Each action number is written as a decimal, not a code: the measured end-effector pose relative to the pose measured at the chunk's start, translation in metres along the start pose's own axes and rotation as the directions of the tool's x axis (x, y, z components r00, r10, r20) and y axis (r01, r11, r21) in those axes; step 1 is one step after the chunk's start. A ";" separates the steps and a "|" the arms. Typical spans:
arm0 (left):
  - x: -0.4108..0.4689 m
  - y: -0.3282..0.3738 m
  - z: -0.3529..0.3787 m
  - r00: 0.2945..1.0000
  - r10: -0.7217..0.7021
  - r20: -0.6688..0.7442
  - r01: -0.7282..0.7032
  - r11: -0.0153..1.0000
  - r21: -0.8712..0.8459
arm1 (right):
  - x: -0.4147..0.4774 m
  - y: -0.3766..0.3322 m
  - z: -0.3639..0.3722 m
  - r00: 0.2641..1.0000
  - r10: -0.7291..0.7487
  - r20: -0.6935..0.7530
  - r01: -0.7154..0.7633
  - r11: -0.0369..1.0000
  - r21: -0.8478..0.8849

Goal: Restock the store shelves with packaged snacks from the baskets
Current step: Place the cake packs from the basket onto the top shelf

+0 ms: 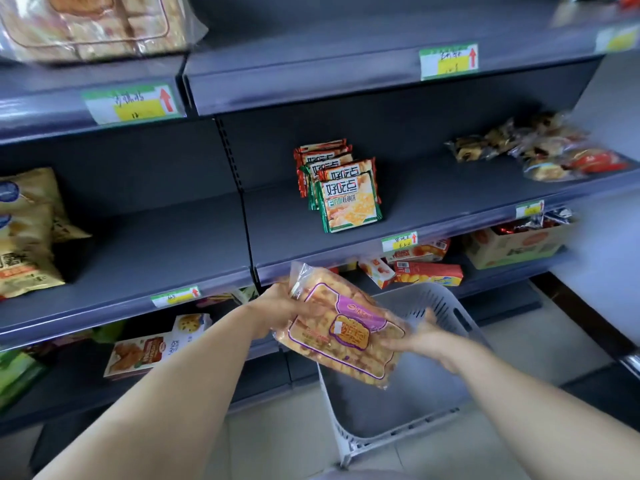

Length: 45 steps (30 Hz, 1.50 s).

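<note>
I hold a clear bag of orange-brown biscuits with a purple label [341,327] in front of the shelves, above a grey plastic basket [446,306]. My left hand [280,306] grips the bag's upper left end. My right hand [420,339] holds its lower right edge, fingers curled under it. The basket stands on the floor and what I can see of its inside is bare. A matching biscuit bag [93,22] lies on the top shelf at the upper left.
The middle shelf [450,199] holds a stack of green and red cracker packs [341,188], wrapped pastries [540,147] at the right and yellow chip bags [24,233] at the left. Lower shelves carry boxed snacks [426,268] and a cardboard carton [516,247].
</note>
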State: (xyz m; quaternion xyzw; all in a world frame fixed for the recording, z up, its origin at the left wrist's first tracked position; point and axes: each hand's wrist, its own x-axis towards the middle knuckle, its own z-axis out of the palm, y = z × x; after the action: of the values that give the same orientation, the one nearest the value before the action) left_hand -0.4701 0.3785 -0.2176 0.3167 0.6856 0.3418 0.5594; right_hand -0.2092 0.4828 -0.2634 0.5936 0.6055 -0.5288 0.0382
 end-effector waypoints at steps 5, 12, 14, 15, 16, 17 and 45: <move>-0.030 -0.010 -0.004 1.000 -0.007 -0.004 0.006 0.987 -0.158 | -0.025 0.013 0.011 0.984 -0.174 -0.019 0.175 0.968 0.179; -0.089 -0.026 0.036 0.976 0.014 -0.218 -0.096 0.923 -0.373 | -0.079 0.028 0.006 0.880 -0.459 -0.121 0.475 0.857 0.201; -0.110 -0.030 0.051 0.962 0.023 -0.271 -0.140 0.895 -0.422 | -0.098 0.031 0.006 0.838 -0.533 -0.117 0.543 0.835 0.088; -0.121 -0.031 0.057 0.955 0.039 -0.294 -0.168 0.889 -0.427 | -0.108 0.033 0.007 0.813 -0.571 -0.119 0.578 0.815 0.037; -0.132 -0.033 0.063 0.947 0.058 -0.317 -0.195 0.887 -0.419 | -0.117 0.034 0.007 0.788 -0.603 -0.126 0.608 0.794 -0.001; -0.143 -0.035 0.068 0.941 0.088 -0.328 -0.222 0.890 -0.397 | -0.127 0.035 0.008 0.762 -0.633 -0.135 0.634 0.772 -0.036; -0.291 0.117 -0.111 0.423 0.457 -0.782 -0.677 0.734 0.063 | -0.230 -0.251 0.033 0.169 -0.942 -0.291 0.923 0.255 -0.290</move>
State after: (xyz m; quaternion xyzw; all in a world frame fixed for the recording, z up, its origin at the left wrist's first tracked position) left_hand -0.5225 0.1947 0.0543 0.2811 0.6508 0.6972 0.1066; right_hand -0.3519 0.3702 0.0266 0.1936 0.8449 -0.2895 -0.4059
